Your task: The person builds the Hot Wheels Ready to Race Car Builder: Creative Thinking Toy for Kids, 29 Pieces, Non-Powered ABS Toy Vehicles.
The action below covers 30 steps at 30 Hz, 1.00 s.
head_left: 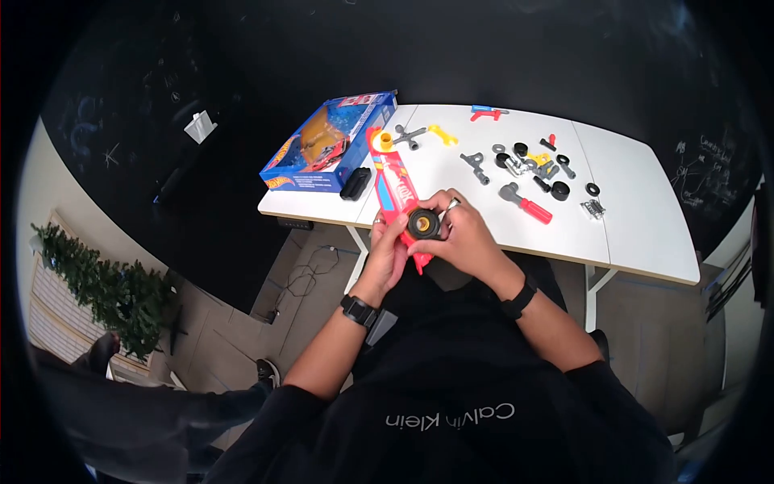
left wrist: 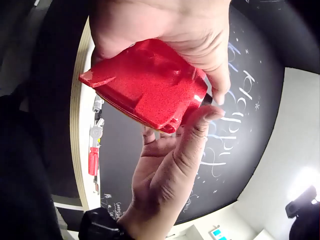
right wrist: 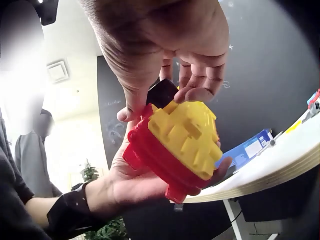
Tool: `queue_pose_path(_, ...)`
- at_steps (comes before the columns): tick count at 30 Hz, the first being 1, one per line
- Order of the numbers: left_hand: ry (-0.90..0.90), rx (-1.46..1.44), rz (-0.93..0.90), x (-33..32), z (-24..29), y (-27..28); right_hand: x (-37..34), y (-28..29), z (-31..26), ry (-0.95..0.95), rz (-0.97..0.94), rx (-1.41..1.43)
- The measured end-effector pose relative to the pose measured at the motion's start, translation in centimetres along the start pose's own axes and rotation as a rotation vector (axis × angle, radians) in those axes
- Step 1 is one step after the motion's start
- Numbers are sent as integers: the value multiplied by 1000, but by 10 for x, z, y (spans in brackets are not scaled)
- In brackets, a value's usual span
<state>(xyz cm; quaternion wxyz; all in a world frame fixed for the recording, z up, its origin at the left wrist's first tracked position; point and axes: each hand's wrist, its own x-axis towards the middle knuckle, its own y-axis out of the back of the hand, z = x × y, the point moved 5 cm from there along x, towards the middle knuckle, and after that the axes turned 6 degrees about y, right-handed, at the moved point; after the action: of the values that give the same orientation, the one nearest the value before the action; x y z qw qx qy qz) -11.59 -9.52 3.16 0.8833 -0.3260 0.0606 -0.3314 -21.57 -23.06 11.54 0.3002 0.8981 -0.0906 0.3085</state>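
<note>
A red toy car body (head_left: 393, 179) with printed sides is held up in front of the table's near edge. My left hand (head_left: 389, 254) grips it, the thumb along its side. In the right wrist view its yellow underside (right wrist: 185, 135) faces the camera, the left palm (right wrist: 142, 187) lying beneath. A black wheel (head_left: 423, 224) with a yellow hub sits against the car's near end. My right hand (head_left: 468, 238) pinches this wheel between thumb and fingers. The left wrist view shows the car's glossy red shell (left wrist: 150, 87) between both hands.
On the white table (head_left: 435, 173) stands a blue toy box (head_left: 322, 149), a black case (head_left: 355, 184) beside it. To the right lie a red-handled toy tool (head_left: 532, 208), loose wheels (head_left: 559, 190), grey axle parts (head_left: 476, 168) and a yellow piece (head_left: 443, 135). Another person's leg (head_left: 218, 411) shows at lower left.
</note>
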Motion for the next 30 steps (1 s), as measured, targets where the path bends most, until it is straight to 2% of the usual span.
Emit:
queue_pose_path(3,35,-63,-41,-15,-17,21,-4,-17,-5,25,-5,74)
queue_pose_path(4,32,-55,-28,-25,-12,8,-7,-23,-6,121,56,63)
queue_pose_path(7,72,9,21,-24,-13,19,-11,-35,-4,167,-3,62)
queue_pose_path(10,30,22,51,-22,-14,23,-16,-42,-3,204,-73,-3)
queue_pose_path(11,7,25,37,-20,-14,23,-16,-42,0,199,-81,-20)
queue_pose_path(13,27,-2,1,-20,-15,22,-20,-44,10,69,-114,140)
queue_pose_path(14,25,-2,-7,-17,-19,29,-19,-38,9,105,-73,70)
queue_pose_path(15,5,47,-13,-14,-19,32,-20,-31,11,96,-84,57)
queue_pose_path(16,25,61,-3,-16,-18,31,-18,-23,13,36,-147,-85)
queue_pose_path(17,41,76,6,-19,-15,27,-15,-14,18,-19,-209,-227)
queue_pose_path(18,62,68,40,-20,-15,27,-12,-1,29,27,-108,-342)
queue_pose_path(19,19,121,103,-22,-11,24,-8,17,48,-127,-126,-317)
queue_pose_path(20,32,120,101,-23,-11,24,-5,41,54,-195,-55,-388)
queue_pose_path(23,62,98,93,-22,-12,30,-7,121,118,-364,94,-594)
queue_pose_path(24,67,56,101,-22,-10,28,-9,146,130,-359,95,-727)
queue_pose_path(25,74,15,109,-23,-9,27,-12,169,137,-541,52,-715)
queue_pose_path(26,75,11,111,-23,-10,27,-17,191,163,-501,20,-860)
queue_pose_path(27,82,-6,101,-23,-11,28,-24,211,172,-562,-10,-927)
queue_pose_path(29,84,-19,88,-22,-10,29,-37,249,194,-553,43,-1013)
queue_pose_path(30,62,16,55,-22,-9,29,-40,263,202,-638,35,-1048)
